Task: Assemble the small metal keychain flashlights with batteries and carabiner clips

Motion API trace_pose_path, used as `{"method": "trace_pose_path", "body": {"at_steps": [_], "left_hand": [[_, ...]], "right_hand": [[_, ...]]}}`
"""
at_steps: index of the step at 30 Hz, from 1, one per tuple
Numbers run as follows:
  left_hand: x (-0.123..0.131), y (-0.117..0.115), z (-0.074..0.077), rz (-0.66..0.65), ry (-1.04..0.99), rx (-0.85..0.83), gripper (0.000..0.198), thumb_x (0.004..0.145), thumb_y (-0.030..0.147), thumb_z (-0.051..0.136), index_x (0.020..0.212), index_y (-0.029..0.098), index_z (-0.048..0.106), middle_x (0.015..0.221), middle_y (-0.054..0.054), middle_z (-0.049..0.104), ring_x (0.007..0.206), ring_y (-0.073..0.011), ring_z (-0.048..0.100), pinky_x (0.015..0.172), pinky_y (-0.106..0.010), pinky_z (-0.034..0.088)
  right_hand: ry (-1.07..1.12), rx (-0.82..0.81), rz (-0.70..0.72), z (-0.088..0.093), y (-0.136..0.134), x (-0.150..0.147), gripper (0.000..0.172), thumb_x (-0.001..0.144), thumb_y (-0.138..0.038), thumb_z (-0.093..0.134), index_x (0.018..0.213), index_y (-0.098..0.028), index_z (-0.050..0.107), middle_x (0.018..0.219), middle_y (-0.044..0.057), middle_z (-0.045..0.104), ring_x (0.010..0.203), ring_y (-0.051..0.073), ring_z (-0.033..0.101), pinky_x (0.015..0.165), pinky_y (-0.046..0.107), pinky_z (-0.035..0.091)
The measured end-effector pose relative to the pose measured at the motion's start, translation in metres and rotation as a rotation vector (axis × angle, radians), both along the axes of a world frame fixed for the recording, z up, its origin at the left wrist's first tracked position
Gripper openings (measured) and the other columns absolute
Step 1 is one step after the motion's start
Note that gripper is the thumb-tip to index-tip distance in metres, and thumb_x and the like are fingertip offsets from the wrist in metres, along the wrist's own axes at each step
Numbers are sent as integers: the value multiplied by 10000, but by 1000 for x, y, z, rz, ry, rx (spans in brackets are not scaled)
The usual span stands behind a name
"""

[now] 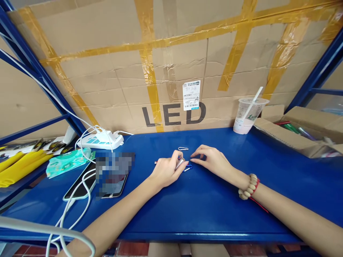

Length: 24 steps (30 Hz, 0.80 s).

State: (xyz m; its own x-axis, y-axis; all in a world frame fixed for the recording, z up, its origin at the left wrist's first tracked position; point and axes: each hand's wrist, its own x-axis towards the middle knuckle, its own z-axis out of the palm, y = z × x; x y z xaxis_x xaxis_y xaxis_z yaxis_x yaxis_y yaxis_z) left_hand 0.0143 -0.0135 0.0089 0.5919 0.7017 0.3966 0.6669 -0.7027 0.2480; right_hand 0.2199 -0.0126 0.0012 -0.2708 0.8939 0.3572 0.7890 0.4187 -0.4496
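Observation:
My left hand (167, 168) is closed, with thumb and forefinger wrapped round a small silvery cylinder (180, 163); its exact kind does not show. My right hand (213, 160) is just to the right, fingers bent and a little apart, with nothing visible in them. Between the two hands, partly behind my left thumb, a blue carabiner clip (188, 167) lies on the blue tabletop (193, 210). Beyond my hands lies a silver carabiner clip (183, 149). Something small and red shows at the left hand's far side, mostly hidden.
A plastic cup (242, 116) with a straw stands back right, beside an open cardboard box (294, 142). At left are phones (80, 185), white cables (87, 185), a power strip (107, 141) and a teal packet (68, 162). Behind rises a large taped carton (107, 85).

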Motion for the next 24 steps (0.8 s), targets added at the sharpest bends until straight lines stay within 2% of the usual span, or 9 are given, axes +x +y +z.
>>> {"method": "trace_pose_path", "body": {"at_steps": [7,24], "left_hand": [[0,0,-1,1,53,46,195,923,379,309,909,199,385,632,42,606,545,-158,631,486,-215,342],[-1,0,-1,12,181,72,290,931,407,287,885,189,473,680,-11,674,611,-179,657,480,-213,354]], "right_hand": [[-68,26,-98,5,6,8,201,773,-440,613,761,-258,696,801,-17,640,633,113,568,539,235,400],[42,-34,92,-1,2,-3,131,801,-283,585,805,-184,671,767,21,639,639,126,595,610,247,472]]}}
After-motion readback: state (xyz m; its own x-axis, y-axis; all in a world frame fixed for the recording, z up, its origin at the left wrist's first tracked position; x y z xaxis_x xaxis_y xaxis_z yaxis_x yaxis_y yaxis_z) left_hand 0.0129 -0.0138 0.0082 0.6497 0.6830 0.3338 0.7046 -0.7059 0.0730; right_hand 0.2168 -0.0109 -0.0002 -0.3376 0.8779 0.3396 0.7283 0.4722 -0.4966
